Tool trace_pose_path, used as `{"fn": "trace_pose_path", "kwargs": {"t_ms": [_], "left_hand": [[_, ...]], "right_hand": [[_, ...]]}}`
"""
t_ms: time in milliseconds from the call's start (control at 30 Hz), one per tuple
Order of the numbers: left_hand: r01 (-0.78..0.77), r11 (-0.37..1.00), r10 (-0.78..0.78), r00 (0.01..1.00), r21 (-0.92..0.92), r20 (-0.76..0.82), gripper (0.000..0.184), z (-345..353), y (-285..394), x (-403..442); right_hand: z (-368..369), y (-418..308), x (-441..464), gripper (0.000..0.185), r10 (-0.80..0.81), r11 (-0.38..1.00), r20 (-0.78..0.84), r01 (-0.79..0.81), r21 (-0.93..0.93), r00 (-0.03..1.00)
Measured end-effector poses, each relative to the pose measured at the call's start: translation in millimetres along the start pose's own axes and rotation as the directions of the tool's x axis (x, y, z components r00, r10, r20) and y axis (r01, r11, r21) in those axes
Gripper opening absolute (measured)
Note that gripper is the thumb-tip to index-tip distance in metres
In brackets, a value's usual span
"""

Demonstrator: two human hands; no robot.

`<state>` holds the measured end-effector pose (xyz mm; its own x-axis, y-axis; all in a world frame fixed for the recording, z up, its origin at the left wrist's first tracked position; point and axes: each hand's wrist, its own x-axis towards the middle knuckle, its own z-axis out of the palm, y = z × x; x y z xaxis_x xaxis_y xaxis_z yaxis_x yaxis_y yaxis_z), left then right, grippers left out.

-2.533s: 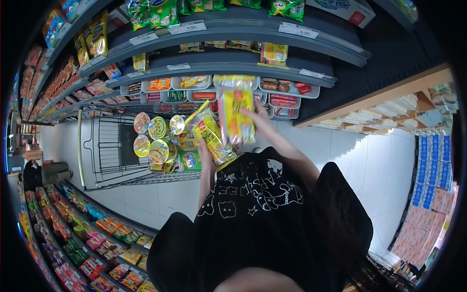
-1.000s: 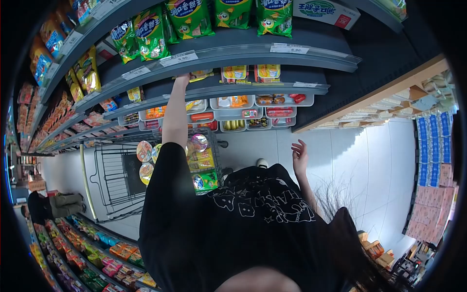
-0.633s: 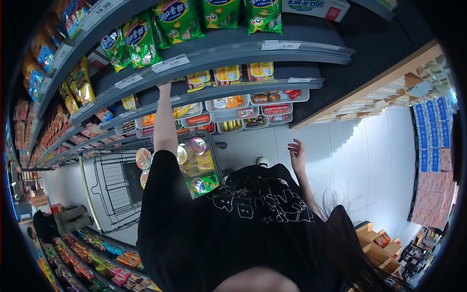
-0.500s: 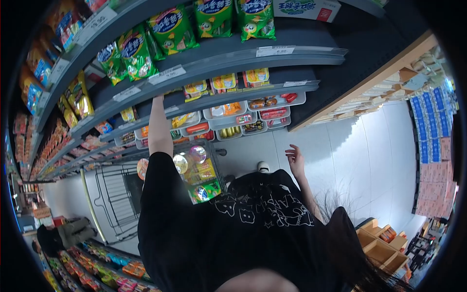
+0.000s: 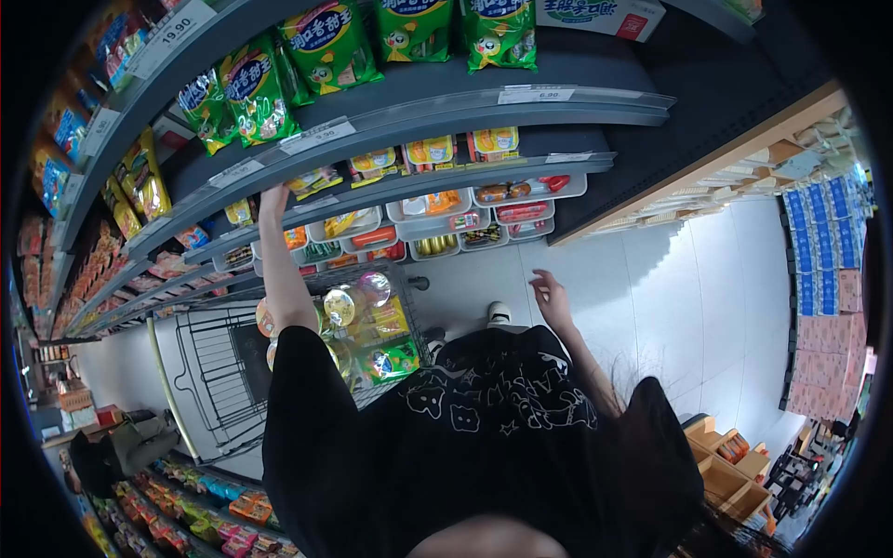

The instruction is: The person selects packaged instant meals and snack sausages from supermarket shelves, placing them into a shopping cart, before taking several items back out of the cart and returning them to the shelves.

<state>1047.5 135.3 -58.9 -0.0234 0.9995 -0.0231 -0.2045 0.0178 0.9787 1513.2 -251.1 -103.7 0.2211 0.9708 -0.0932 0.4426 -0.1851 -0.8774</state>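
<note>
My left hand [image 5: 275, 197] reaches into a middle shelf, mostly behind the upper shelf's edge. Its fingers are hidden, so I cannot tell whether they hold anything. Beside it lies a yellow snack pack [image 5: 313, 180], and farther right on the same shelf stand several yellow packs [image 5: 430, 152]. Over the floor on my right side hangs my right hand [image 5: 547, 290], fingers loosely bent and apart, holding nothing. Below my left forearm is a shopping cart [image 5: 209, 372] containing a green snack bag [image 5: 389, 361], yellow packs and round-lidded tubs [image 5: 339, 307].
Green snack bags [image 5: 326, 51] fill the upper shelf, whose front edge [image 5: 577, 110] juts out. Lower down are white trays [image 5: 433, 223] of packaged food. A wooden shelf side [image 5: 688, 167] borders the right. Stacked blue packs [image 5: 823, 251] stand farther right. A person [image 5: 121, 451] is at lower left.
My left hand has shifted left along the shelf, and the yellow pack beside it has come into view. My right hand has moved slightly left with its fingers more bent.
</note>
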Motion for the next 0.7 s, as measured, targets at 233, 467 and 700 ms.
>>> {"fn": "trace_pose_path", "kwargs": {"t_ms": [233, 467, 700], "left_hand": [[0.161, 0.986, -0.148, 0.971, -0.053, 0.189, 0.040, 88, -14, -18], [0.018, 0.941, -0.082, 0.981, 0.338, 0.177, 0.059, 147, -8, -60], [0.135, 0.722, -0.407, 0.876, 0.679, 0.260, 0.064, 144, 3, -50]], "right_hand": [[54, -116, 129, 0.027, -0.650, 0.746, -0.047, 0.626, -0.226, 0.758], [86, -148, 214, 0.022, -0.332, 0.725, 0.338, 0.468, -0.506, 0.881], [103, -145, 215, 0.043, -0.376, 0.613, 0.295, 0.475, -0.632, 0.878]]}}
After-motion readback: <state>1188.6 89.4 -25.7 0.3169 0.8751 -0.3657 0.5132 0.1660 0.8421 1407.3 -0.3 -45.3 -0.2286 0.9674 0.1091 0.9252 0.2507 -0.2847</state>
